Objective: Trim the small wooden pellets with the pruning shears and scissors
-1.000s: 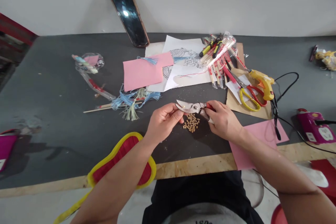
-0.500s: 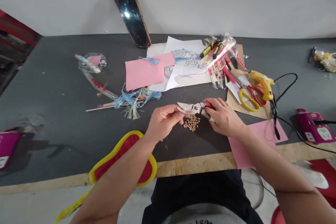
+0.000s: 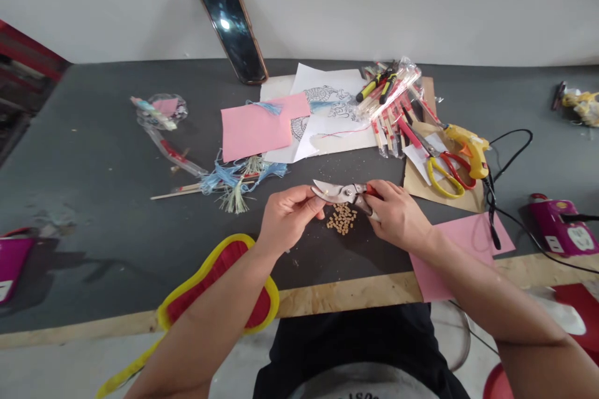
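Observation:
A pair of pruning shears (image 3: 349, 192) with silver jaws and a red grip is held in my right hand (image 3: 400, 212), the fingers closed round the handles. The curved blades point left and are slightly parted. My left hand (image 3: 292, 215) is closed in a pinch right at the blade tips. A tiny pale bit shows between the blades, but what my left fingers hold is mostly hidden. Just below the shears lies a small pile of short cut wooden pieces (image 3: 341, 219) on the dark tabletop (image 3: 116, 212).
Left are blue and pale-green tassels (image 3: 234, 184), thin sticks and a yellow-edged red fan-shaped piece (image 3: 210, 271). Behind lie pink paper (image 3: 255, 131), printed sheets and packaged sticks (image 3: 388, 112). Scissors (image 3: 442, 165) and a corded yellow glue gun (image 3: 470, 148) sit right. A phone (image 3: 234, 31) leans against the wall.
Both hands and the pruning shears appear very slightly further left, along with a small shift of the whole view. The wooden pile looks the same.

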A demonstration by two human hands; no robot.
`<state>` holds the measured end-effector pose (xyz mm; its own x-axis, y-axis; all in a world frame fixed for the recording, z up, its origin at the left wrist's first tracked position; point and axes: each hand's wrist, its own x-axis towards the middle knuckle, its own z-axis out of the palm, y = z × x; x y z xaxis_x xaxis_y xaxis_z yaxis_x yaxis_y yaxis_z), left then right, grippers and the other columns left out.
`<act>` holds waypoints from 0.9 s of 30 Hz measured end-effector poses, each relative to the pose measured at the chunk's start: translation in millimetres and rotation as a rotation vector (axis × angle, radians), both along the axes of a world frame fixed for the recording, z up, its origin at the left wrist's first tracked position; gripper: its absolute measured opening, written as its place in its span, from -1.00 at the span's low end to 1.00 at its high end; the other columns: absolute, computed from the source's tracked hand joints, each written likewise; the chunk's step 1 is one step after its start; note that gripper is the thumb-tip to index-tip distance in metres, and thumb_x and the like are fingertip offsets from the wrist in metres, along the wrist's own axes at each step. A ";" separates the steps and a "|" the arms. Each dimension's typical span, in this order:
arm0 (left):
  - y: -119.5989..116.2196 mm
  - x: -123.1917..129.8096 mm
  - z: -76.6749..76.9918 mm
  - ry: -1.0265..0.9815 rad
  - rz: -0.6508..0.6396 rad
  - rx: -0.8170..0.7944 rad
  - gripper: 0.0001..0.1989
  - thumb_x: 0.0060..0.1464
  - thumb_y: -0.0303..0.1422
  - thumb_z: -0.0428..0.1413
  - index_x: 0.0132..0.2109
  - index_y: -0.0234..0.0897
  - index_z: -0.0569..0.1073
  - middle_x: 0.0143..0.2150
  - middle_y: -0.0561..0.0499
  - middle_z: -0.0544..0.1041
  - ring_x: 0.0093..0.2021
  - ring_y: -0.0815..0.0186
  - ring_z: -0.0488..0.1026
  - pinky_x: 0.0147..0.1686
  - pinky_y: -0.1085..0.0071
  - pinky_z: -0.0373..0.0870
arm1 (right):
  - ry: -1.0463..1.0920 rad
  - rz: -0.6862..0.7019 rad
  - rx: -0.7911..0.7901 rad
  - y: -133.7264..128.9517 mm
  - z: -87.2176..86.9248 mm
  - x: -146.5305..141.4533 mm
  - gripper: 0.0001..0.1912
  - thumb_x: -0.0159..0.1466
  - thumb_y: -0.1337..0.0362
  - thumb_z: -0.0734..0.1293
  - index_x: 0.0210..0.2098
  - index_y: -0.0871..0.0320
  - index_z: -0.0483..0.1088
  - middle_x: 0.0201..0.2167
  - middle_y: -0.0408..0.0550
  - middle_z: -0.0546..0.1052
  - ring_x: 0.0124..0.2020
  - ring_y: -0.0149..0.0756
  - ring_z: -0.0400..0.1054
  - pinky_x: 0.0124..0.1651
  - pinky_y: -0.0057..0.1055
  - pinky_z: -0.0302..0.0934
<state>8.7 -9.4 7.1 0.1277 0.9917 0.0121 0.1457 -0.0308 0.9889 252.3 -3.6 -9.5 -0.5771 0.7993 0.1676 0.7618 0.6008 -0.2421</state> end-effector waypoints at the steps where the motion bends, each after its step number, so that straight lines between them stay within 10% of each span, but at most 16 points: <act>1: 0.2 -0.9 -1.5 0.003 -0.004 -0.002 -0.76 0.19 -0.25 0.22 -0.42 -0.22 0.61 -0.55 0.03 0.55 -0.51 0.33 0.44 -0.49 0.41 0.32 | -0.005 -0.006 0.001 -0.9 0.1 -0.8 -0.83 0.29 0.43 0.24 -0.25 0.15 0.47 -0.09 0.11 0.47 -0.11 -0.15 0.36 -0.09 -0.26 0.26; 18: -0.5 1.0 3.0 -0.005 -0.107 -0.050 -0.73 0.21 -0.21 0.18 -0.39 -0.23 0.62 -0.55 -0.04 0.55 -0.46 0.26 0.50 -0.55 0.39 0.29 | -0.096 0.053 -0.028 8.2 8.5 9.4 -0.69 0.20 0.48 0.25 -0.10 0.17 0.47 0.21 0.16 0.39 0.05 -0.02 0.29 -0.03 -0.12 0.20; 27: -0.5 -1.0 -1.5 -0.027 -0.071 -0.067 -0.68 0.21 -0.20 0.20 -0.46 -0.24 0.58 -0.57 -0.04 0.53 -0.41 0.21 0.56 -0.45 0.35 0.42 | -0.058 0.037 -0.044 1.9 3.1 5.7 -0.82 0.26 0.45 0.24 -0.24 0.15 0.45 -0.10 0.10 0.47 -0.11 -0.15 0.33 -0.13 -0.27 0.18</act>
<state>7.7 -9.8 5.6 0.1982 0.9789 -0.0494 0.1183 0.0262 0.9926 257.9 -1.7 -6.3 -0.6144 0.7829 0.0977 0.7527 0.6188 -0.2250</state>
